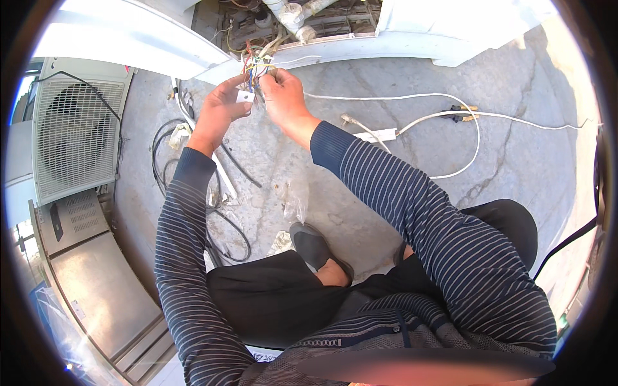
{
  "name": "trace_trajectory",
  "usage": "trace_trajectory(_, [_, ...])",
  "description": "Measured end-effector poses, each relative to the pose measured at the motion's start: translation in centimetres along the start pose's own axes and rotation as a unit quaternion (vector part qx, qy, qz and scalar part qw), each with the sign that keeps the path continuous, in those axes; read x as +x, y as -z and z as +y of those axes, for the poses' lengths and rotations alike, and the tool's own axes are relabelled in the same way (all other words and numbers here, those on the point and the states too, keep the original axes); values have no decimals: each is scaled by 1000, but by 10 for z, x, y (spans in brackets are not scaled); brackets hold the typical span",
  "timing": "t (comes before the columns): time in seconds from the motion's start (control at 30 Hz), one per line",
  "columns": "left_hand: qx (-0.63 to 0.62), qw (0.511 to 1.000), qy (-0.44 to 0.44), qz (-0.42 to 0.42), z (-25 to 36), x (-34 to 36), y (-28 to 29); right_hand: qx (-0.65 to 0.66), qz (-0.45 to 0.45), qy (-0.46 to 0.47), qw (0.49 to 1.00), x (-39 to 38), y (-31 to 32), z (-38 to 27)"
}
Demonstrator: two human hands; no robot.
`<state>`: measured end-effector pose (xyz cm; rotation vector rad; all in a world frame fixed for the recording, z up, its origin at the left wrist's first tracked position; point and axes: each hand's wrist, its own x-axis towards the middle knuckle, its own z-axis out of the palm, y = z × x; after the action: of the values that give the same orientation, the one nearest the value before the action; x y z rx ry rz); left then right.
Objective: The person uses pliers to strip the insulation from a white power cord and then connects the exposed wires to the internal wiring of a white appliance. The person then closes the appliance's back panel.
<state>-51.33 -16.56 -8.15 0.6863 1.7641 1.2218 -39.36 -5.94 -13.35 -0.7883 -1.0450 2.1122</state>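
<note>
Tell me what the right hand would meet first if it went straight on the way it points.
The right hand would most likely meet the coloured wires at its fingertips; the white casing seems to lie beyond, though depth is unclear.

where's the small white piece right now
In the head view, the white piece is upper left of centre, in the left hand, just below the coloured wires.

White cable (477, 138) across right-side floor (534, 161)

Through the head-worn left fisheye I look steeply down, past near striped sleeves (444, 238), to left hand (220, 110) and right hand (284, 98).
</note>
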Motion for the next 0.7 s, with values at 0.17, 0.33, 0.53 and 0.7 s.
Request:
trace_trajectory(0.17, [37, 999, 10, -12, -8, 7, 0, 28, 7, -146, 989, -2, 20, 6])
trace_trajectory(0.33, [-8, 1000, 1, -8, -3, 3, -17, -19, 77, 18, 997, -6, 9, 4])
trace_trajectory(0.53, [44, 998, -39, -19, -16, 11, -10, 9, 29, -85, 996, 0, 31, 16])
trace_trajectory(0.7, [50, 999, 14, -16, -27, 9, -2, 33, -1, -138, 990, -6, 30, 7])
